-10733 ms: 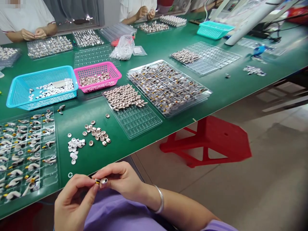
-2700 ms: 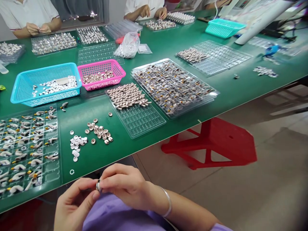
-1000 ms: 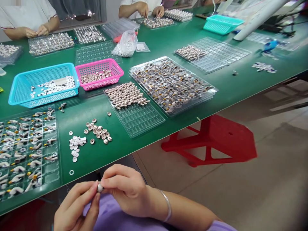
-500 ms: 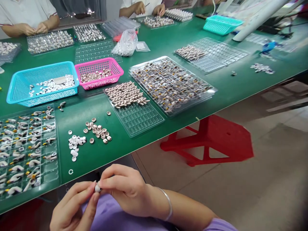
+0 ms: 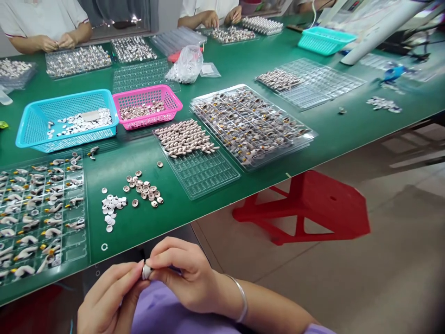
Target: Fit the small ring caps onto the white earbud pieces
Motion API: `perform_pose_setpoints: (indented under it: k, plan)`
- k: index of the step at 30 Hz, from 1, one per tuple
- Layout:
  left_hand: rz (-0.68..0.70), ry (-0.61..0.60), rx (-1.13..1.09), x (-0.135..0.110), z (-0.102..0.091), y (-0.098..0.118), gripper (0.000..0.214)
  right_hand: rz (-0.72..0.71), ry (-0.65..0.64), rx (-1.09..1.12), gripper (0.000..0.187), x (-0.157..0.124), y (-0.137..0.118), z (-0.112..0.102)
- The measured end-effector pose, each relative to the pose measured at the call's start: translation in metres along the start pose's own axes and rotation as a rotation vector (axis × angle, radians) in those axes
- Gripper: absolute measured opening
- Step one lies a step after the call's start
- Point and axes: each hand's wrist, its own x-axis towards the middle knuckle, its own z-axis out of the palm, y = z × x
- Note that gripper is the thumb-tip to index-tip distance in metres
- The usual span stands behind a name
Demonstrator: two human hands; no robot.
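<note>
A small white rounded piece [image 5: 146, 272] is pinched between the fingertips of my left hand [image 5: 109, 297] and my right hand [image 5: 186, 273], above my lap just off the table's front edge. Fingers cover much of it, so its full shape is hidden. Past my hands, on the green table [image 5: 139, 236], lie a cluster of white discs [image 5: 110, 208] and a group of small beige cups [image 5: 144, 188]. To the left stands a clear compartment tray [image 5: 74, 253] holding several white curved pieces with yellow tips [image 5: 26, 253].
A blue basket [image 5: 28, 132] and a pink basket [image 5: 175, 104] hold small parts. Right of them are a tray with beige pieces [image 5: 184, 137] and a full stacked tray [image 5: 250, 125]. A red stool [image 5: 323, 204] stands below the edge. Co-workers' hands [image 5: 57, 42] work across the table.
The whole view has shifted slightly, so the table's things appear a little further right. Both hands keep their pinch on the white piece, which appears slightly turned.
</note>
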Motion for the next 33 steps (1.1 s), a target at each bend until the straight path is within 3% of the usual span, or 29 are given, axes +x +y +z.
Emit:
perform_pose_setpoints:
  k: [6,17,25,33]
  plan:
    - [0.052,0.034,0.09,-0.005,0.001,-0.002,0.035,0.014,-0.005,-0.018,0.004,0.0,-0.001,0.0]
    - [0.05,-0.02,0.147,-0.008,-0.002,-0.003,0.031,0.041,0.007,-0.044,0.004,-0.002,-0.004,0.003]
    - [0.025,0.006,0.091,0.005,0.001,0.004,0.014,0.066,-0.042,-0.06,0.005,0.003,-0.01,-0.002]
    - [0.006,-0.012,0.027,0.004,0.001,0.003,0.016,0.082,-0.067,-0.064,0.008,0.002,-0.013,-0.003]
